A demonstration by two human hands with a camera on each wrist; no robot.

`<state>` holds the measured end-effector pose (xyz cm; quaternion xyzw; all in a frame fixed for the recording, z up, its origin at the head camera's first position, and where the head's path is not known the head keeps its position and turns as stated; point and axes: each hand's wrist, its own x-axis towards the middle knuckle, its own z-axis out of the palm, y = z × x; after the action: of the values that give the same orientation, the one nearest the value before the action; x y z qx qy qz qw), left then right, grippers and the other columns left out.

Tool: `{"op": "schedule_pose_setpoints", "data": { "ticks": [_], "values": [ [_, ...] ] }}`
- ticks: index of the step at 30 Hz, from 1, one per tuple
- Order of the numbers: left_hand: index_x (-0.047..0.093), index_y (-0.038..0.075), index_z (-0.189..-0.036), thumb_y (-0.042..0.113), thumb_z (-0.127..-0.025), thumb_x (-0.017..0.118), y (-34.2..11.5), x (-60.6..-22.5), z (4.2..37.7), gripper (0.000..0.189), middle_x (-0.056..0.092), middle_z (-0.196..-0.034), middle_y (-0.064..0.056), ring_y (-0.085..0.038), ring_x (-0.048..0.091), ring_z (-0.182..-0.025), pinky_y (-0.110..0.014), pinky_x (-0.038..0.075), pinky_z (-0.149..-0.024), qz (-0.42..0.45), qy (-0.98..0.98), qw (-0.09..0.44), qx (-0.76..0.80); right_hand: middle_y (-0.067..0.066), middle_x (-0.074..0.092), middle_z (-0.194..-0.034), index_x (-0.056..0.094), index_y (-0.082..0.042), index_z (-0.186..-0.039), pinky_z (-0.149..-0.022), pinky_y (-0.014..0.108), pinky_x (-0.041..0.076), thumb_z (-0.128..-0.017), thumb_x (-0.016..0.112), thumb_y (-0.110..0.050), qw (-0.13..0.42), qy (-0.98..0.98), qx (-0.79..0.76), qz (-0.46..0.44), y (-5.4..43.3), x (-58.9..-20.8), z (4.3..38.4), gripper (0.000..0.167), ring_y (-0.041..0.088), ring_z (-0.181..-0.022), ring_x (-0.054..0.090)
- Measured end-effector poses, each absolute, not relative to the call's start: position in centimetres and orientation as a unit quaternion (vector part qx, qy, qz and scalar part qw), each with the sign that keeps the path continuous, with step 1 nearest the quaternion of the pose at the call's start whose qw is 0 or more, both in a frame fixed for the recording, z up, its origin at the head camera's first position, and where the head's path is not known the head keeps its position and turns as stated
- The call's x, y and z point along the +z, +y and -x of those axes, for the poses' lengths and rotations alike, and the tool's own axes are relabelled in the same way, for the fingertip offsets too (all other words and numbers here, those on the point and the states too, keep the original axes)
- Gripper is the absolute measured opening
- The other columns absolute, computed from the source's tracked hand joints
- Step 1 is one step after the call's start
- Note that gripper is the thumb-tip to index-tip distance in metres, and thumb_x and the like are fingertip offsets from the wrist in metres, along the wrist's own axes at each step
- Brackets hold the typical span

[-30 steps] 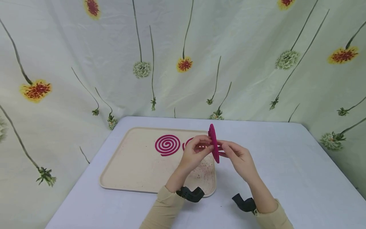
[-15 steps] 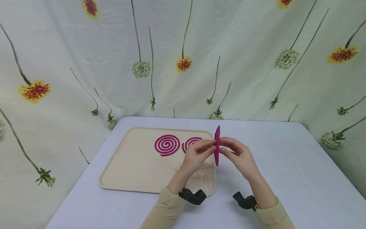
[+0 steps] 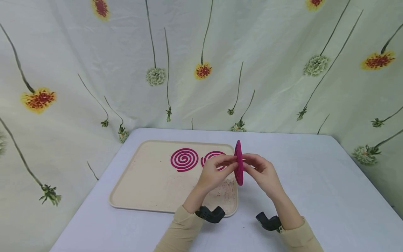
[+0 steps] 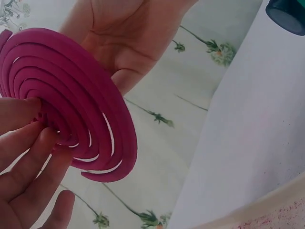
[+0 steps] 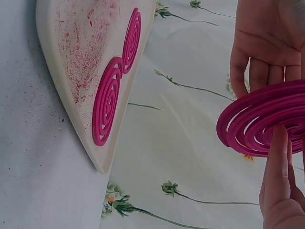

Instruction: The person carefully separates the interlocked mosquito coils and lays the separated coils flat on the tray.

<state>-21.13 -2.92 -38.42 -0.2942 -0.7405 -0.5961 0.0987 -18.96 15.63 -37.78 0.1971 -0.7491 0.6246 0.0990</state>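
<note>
Left hand [image 3: 210, 175] and right hand [image 3: 264, 176] pinch opposite faces of one deep-pink flat spiral coil [image 3: 239, 168], holding it on edge over the tray's right rim. Behind hangs a pale cloth backdrop [image 3: 270, 45] printed with flowers, above a white-covered table [image 3: 318, 196]. On that table lies a beige rectangular tray [image 3: 145, 178] with rounded corners, its right end speckled pink. Beige sleeves [image 3: 182, 227] cover the forearms. Two more pink coils [image 3: 184, 160] lie flat near the tray's far edge, the right one partly behind the left hand. Angled black devices [image 3: 210, 214] sit at both wrists.
</note>
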Motion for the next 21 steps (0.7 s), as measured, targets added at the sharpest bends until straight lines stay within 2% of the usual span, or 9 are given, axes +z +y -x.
{"op": "schedule_pose_setpoints", "data": {
  "ticks": [3,9,15,21],
  "values": [
    [0.069,0.007,-0.11,0.017,-0.087,0.068,-3.18,-38.3,21.16,0.026,0.069,-0.101,-0.003,-0.016,0.061,-0.097,-0.042,0.051,-0.086,0.299,-0.743,0.092,-0.592,0.015,0.061,-0.114,0.06,0.001,-0.118,-0.084,0.027,0.052,-0.089,0.063,-0.005,0.095,-0.751,0.62,-0.208,15.71,-37.75,18.96,0.03,0.013,-0.1,0.06],
    [0.069,0.005,-0.111,0.011,-0.085,0.07,-3.17,-38.06,20.99,0.027,0.07,-0.102,-0.004,-0.017,0.062,-0.099,-0.037,0.051,-0.087,0.299,-0.749,0.085,-0.585,0.014,0.062,-0.114,0.061,0.0,-0.118,-0.084,0.025,0.051,-0.089,0.062,-0.002,0.101,-0.756,0.605,-0.228,15.84,-37.74,19.04,0.029,0.012,-0.1,0.06],
    [0.067,0.002,-0.113,0.007,-0.085,0.069,-3.11,-38.09,21.05,0.029,0.069,-0.104,-0.009,-0.022,0.062,-0.1,-0.043,0.051,-0.087,0.296,-0.745,0.079,-0.592,0.013,0.06,-0.117,0.059,-0.001,-0.121,-0.084,0.025,0.051,-0.09,0.062,-0.005,0.089,-0.765,0.592,-0.237,16.11,-37.62,18.99,0.032,0.012,-0.102,0.059],
    [0.068,0.003,-0.112,0.007,-0.086,0.068,-3.18,-38.03,21.06,0.026,0.069,-0.101,-0.006,-0.016,0.063,-0.094,-0.033,0.053,-0.084,0.319,-0.736,0.085,-0.592,0.013,0.059,-0.118,0.057,-0.001,-0.122,-0.086,0.026,0.051,-0.088,0.063,-0.003,0.081,-0.758,0.598,-0.247,16.35,-37.46,18.92,0.034,0.013,-0.106,0.057]
  ]
}}
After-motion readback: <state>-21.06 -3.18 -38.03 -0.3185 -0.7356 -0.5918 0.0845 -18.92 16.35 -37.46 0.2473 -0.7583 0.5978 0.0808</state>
